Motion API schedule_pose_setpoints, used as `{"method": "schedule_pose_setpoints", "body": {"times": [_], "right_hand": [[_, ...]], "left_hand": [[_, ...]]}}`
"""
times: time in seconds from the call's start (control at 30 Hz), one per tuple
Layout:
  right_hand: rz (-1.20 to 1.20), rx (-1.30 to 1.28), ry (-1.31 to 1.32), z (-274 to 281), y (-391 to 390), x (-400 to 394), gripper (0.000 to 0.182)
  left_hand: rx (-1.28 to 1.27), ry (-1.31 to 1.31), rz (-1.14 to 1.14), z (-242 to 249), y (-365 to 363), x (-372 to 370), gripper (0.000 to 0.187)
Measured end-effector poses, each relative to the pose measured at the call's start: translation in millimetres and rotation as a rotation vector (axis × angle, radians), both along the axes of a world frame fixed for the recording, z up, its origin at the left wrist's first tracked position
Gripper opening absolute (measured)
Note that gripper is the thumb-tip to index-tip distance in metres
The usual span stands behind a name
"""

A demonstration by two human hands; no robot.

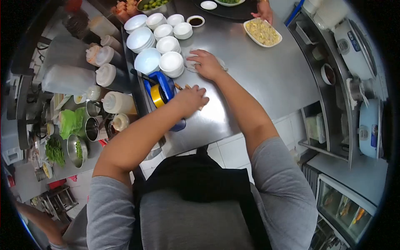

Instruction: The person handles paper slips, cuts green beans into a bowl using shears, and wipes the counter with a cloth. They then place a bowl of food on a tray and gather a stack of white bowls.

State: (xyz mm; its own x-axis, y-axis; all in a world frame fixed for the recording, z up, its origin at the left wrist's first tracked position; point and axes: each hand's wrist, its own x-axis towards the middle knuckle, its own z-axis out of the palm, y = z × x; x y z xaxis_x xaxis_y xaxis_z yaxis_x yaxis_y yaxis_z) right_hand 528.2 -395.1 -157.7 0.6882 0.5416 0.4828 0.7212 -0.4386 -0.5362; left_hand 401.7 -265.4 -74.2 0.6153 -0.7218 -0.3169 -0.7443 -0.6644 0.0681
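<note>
My right hand [205,66] presses down on a crumpled white cloth [192,64] on the steel counter [258,79], its fingers bent over the cloth. Lower and to the left, my left hand [192,101] is closed close to the counter top. Its fingertips are partly hidden, and what they hold I cannot make out. Beside that hand stands a blue tape dispenser [167,85] with a roll of yellow tape [157,96]. Stacked white bowls [171,61] and a pale blue bowl [147,61] stand just beyond the dispenser.
Another person's hand [263,11] touches a white dish of yellow food [262,33] at the far side. A small dish of dark sauce [195,21] stands behind the bowls. Squeeze bottles [113,103] line the left side. Shelves with a rice cooker [352,48] flank the right.
</note>
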Motion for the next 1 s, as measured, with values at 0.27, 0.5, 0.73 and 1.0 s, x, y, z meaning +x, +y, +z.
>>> {"method": "schedule_pose_setpoints", "body": {"times": [0.27,0.5,0.73,1.0], "right_hand": [[0.162,-0.153,0.286,23.8,-72.5,-244.0,0.048],[-0.139,0.079,0.265,48.6,-78.1,-278.9,0.051],[-0.5,-0.003,0.284,39.9,-90.0,-210.6,0.032],[-1.23,-0.518,0.03,-24.9,-368.6,-82.1,0.042]], "left_hand": [[-0.035,-0.134,0.077,12.7,9.4,25.6,0.028],[0.027,-0.088,0.171,-15.7,-6.9,24.3,0.029],[-0.054,-0.264,0.06,-4.0,6.7,13.7,0.03],[-0.47,-0.177,-0.007,51.7,18.6,-72.9,0.03]]}}
